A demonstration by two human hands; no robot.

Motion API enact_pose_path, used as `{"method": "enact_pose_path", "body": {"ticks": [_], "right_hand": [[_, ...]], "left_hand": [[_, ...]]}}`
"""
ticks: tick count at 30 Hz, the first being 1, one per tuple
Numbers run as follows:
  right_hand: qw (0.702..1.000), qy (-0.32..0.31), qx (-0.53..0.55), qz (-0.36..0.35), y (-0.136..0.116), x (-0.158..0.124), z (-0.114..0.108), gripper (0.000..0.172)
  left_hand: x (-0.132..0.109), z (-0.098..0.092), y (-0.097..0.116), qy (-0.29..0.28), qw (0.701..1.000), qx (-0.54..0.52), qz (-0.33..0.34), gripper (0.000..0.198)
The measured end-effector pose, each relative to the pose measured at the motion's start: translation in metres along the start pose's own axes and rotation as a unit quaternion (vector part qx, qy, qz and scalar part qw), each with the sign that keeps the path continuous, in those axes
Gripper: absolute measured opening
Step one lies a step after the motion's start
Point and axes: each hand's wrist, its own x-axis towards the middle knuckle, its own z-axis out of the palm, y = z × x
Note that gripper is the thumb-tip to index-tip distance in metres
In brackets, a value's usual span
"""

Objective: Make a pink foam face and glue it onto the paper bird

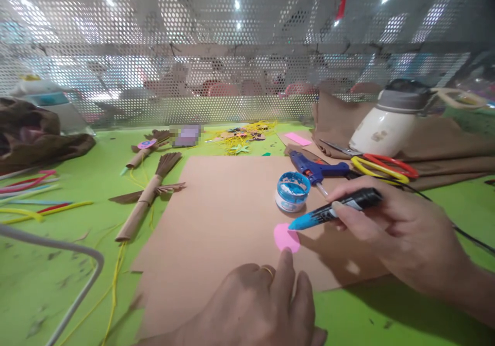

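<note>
While left hand (266, 299), grip empty, presses pink circle (285, 237) on brown paper (224, 207), right hand (406, 235) has blue marker (325, 214) in grip, tip at circle's edge; cutting looks done, no clear marks yet.

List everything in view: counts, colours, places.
Table: one, green, underneath
Sheet: count unclear, brown, centre
Jar: one, blue, on sheet
Disc: one, pink, on sheet
Marker: one, blue and black, above sheet
Glue gun: one, blue, beside jar
Scissors: one pair, red-yellow handles, right
Containers: two, mostly white, back, either side
Folded material: count unclear, brown, back right
Crumpled item: one, brown, far left
Bundles: two, brown, left
Strips: several, mixed, far left
Strands: many, yellow, back and left
Rectangle: one, pink, back right
Rod: one, white, front left
Screen: one, grey, behind
Left grip: one, touching disc
Right grip: one, around marker
</note>
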Motion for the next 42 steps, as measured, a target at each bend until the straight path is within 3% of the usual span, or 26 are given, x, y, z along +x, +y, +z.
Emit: {"method": "enact_pose_path", "body": {"ticks": [3,9,24,31,42], "right_hand": [[1.0,-0.002,-0.01,-0.011,-0.0008,-0.0006,0.0,0.007],[1.0,-0.006,-0.019,-0.008,-0.0006,-0.001,0.0003,0.007],[0.999,-0.04,0.007,-0.011,0.0002,-0.0021,-0.0012,0.01],[0.999,-0.024,-0.034,-0.034,-0.0007,0.0002,-0.0008,0.007],[0.998,-0.022,-0.037,-0.035,-0.001,-0.0001,0.0002,0.008]], "left_hand": [[-0.0003,-0.0028,0.0017,-0.005,1.0,0.005,-0.009,0.035],[0.001,-0.0061,-0.0002,-0.042,0.998,0.006,0.042,0.032],[0.001,-0.0002,0.0022,-0.001,1.0,0.007,0.005,0.034],[-0.0007,-0.0003,0.0021,-0.01,0.999,0.008,0.03,0.033],[0.0001,0.0,0.0012,0.001,1.0,-0.001,0.006,0.033]]}}
